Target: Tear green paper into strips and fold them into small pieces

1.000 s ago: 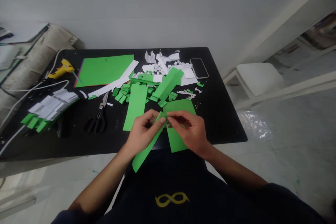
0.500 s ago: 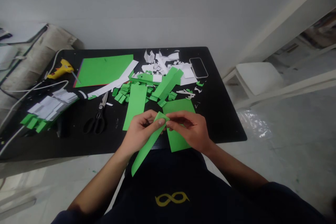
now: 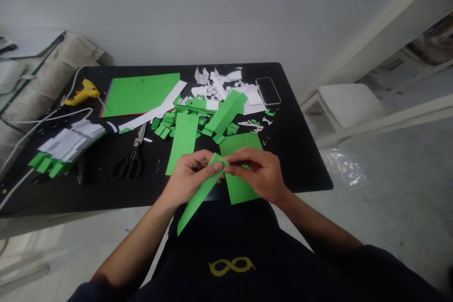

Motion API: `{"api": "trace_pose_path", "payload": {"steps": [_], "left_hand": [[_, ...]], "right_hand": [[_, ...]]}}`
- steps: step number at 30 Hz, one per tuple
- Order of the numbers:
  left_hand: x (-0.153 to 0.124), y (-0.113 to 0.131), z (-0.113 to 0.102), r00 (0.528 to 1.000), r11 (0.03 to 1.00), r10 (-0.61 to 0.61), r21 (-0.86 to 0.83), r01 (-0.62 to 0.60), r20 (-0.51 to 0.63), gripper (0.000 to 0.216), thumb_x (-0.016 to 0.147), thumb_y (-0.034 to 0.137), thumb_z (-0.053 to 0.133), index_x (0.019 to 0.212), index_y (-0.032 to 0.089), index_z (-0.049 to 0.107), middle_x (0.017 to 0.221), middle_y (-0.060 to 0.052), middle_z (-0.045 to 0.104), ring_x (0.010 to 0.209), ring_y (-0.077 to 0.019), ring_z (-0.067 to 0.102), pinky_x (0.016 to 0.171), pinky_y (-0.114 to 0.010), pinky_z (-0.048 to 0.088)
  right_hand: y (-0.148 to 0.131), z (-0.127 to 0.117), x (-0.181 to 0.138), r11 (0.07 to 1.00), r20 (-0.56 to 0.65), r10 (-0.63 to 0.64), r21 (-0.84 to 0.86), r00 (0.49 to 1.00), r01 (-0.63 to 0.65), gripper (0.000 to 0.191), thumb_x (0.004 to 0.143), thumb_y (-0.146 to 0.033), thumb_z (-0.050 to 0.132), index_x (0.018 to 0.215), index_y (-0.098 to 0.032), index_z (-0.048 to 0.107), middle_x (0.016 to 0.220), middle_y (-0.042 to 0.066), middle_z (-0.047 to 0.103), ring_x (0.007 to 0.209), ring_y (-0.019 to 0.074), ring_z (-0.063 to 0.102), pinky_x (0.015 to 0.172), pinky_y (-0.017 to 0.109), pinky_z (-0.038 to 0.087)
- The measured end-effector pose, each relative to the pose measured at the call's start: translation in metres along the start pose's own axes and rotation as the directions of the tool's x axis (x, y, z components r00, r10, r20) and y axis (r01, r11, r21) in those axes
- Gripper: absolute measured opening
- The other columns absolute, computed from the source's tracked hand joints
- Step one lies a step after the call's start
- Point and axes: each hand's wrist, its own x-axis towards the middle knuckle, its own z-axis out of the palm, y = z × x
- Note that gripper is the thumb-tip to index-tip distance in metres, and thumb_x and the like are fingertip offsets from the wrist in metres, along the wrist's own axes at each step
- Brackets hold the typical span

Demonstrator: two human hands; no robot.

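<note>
My left hand (image 3: 189, 174) pinches a green paper strip (image 3: 198, 202) near its upper end, thumb on top. The strip slants down toward my lap, past the table's front edge. At the strip's top right corner, the thumb and fingertips of my right hand (image 3: 260, 170) are closed on the paper. Beneath my right hand lies a green paper sheet (image 3: 244, 191). Another wide green strip (image 3: 182, 139) rests on the table just beyond my left hand. Whether the held strip's top is folded, I cannot tell.
On the black table (image 3: 297, 151) are black-handled scissors (image 3: 132, 158), a yellow glue gun (image 3: 83, 93) with its cord, folded white-and-green paper pieces (image 3: 71, 144), a stack of green sheets (image 3: 141, 94), white paper scraps (image 3: 221, 82) and a phone (image 3: 268, 91). A white stool (image 3: 350, 104) stands right.
The fingers of my right hand have shifted slightly at the strip's corner. My left hand keeps the same grip, and the things on the table have not moved.
</note>
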Motion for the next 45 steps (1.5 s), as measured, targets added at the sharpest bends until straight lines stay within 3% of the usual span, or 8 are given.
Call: {"api": "trace_pose_path", "payload": {"steps": [17,32,45], "left_hand": [[-0.0011,-0.0041,0.0002,1.0,1.0,0.014,0.019,-0.013,-0.021,0.018,0.092,0.03,0.083,0.082,0.017,0.077,0.068,-0.001,0.075,0.061,-0.0111,0.067,0.06,-0.021,0.052],[-0.0015,0.0006,0.001,0.999,0.998,-0.009,0.063,0.012,-0.053,0.024,0.088,0.035,0.084,0.078,0.016,0.075,0.068,-0.003,0.075,0.061,-0.014,0.069,0.061,-0.025,0.056],[-0.0032,-0.0021,0.0009,1.0,1.0,-0.007,-0.006,0.007,-0.03,0.019,0.091,0.028,0.084,0.079,0.016,0.076,0.068,-0.002,0.076,0.062,-0.0117,0.07,0.062,-0.021,0.055]], "right_hand": [[-0.0002,0.0004,0.0006,0.994,0.004,-0.104,-0.039,0.995,0.104,0.032,0.083,-0.01,0.092,0.104,-0.033,0.088,0.093,0.0,0.085,0.083,0.0172,0.08,0.075,0.029,0.067],[0.0005,-0.0021,0.0005,0.992,0.014,-0.104,-0.074,0.995,0.104,0.027,0.084,-0.016,0.093,0.103,-0.034,0.089,0.093,0.0,0.085,0.083,0.0193,0.08,0.074,0.032,0.068],[0.0017,-0.0022,-0.0002,0.982,0.015,-0.141,-0.124,0.99,0.142,0.019,0.086,-0.02,0.092,0.1,-0.033,0.089,0.091,0.0,0.086,0.079,0.0189,0.081,0.074,0.032,0.068]]}}
